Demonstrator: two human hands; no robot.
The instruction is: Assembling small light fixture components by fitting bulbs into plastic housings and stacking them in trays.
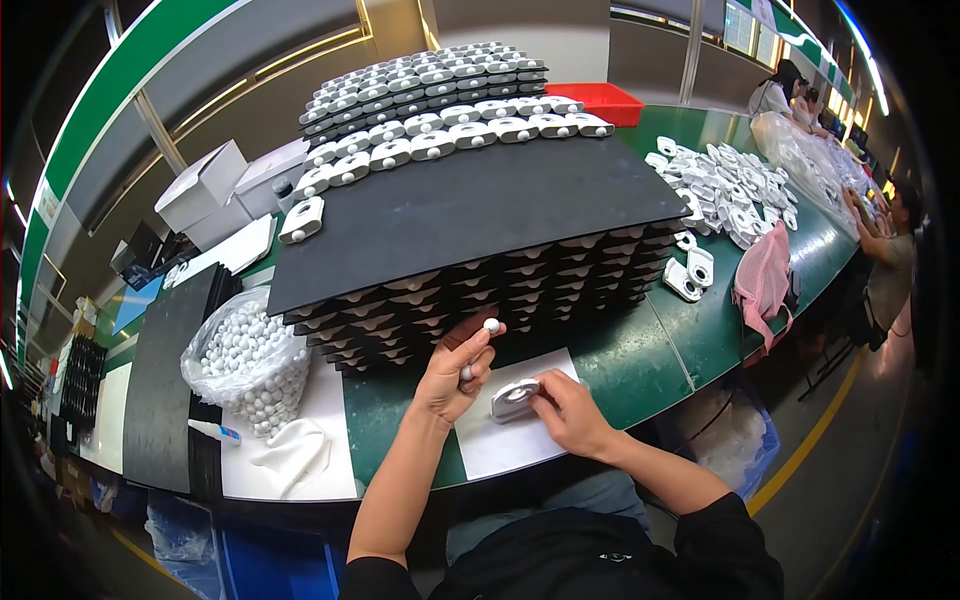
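Between the thumb and forefinger of my left hand [457, 372] is a small white ball [491, 326]. A second white ball [466, 373] shows against the curled fingers of the same hand. My right hand [574, 414] grips a white plastic housing [513, 401] with a round opening, tilted on edge just over a white sheet [510, 446]. Behind my hands rises a stack of black boards [470, 225] with white parts between the layers. Left of it, an open clear plastic bag [250, 362] is full of white balls.
Rows of white housings with balls [432, 145] stand on the stack. Loose housings [735, 185] are piled at right near a pink mesh bag [762, 280]. A red bin [605, 103] sits behind. A small bottle [214, 432] and white cloth [295, 455] lie left. Co-workers sit far right.
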